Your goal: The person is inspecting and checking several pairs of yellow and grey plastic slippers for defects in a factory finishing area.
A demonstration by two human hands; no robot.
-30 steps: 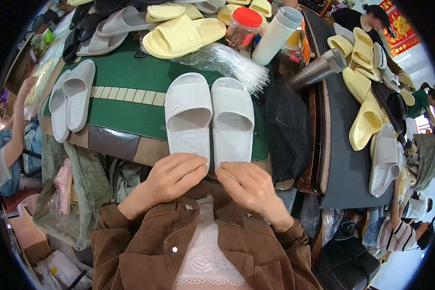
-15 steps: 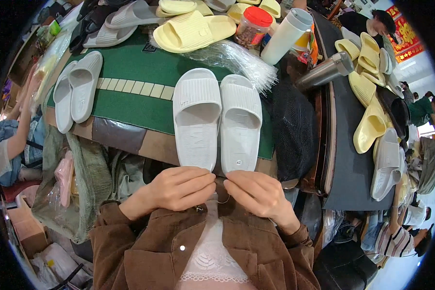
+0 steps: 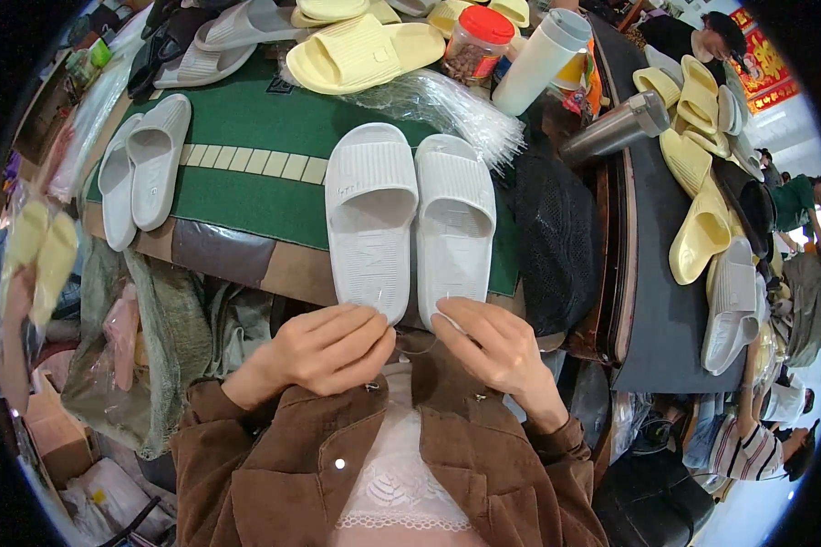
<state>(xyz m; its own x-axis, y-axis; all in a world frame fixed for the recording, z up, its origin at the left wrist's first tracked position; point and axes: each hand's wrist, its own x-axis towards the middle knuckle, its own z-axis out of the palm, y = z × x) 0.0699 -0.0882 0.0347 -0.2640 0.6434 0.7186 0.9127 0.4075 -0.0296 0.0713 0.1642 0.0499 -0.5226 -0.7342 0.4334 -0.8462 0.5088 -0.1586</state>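
A pair of light grey slide slippers (image 3: 371, 219) lies side by side on the green mat (image 3: 246, 123), heels toward me. At the left slipper's heel, my left hand (image 3: 317, 348) has its fingertips pinched together. My right hand (image 3: 494, 351) is pinched at the heel of the right slipper (image 3: 454, 246), fingertips against its edge. A thin clear strand (image 3: 420, 351) curves between the two hands; its ends are hidden by the fingers. Beyond the slippers lies a bundle of thin clear plastic strands (image 3: 470, 114).
Another grey pair (image 3: 155, 164) sits at the mat's left. Yellow slippers (image 3: 365, 55), a red-lidded jar (image 3: 476, 44), a white bottle (image 3: 543, 62) and a steel flask (image 3: 616, 128) stand beyond. More slippers (image 3: 702, 219) line the dark table at right. At left, a co-worker's hand holds bagged yellow slippers (image 3: 41, 251).
My hands have moved slightly forward and apart onto the heels, the left one shifting leftward. At far left, bagged yellow slippers have come into view in a co-worker's hand.
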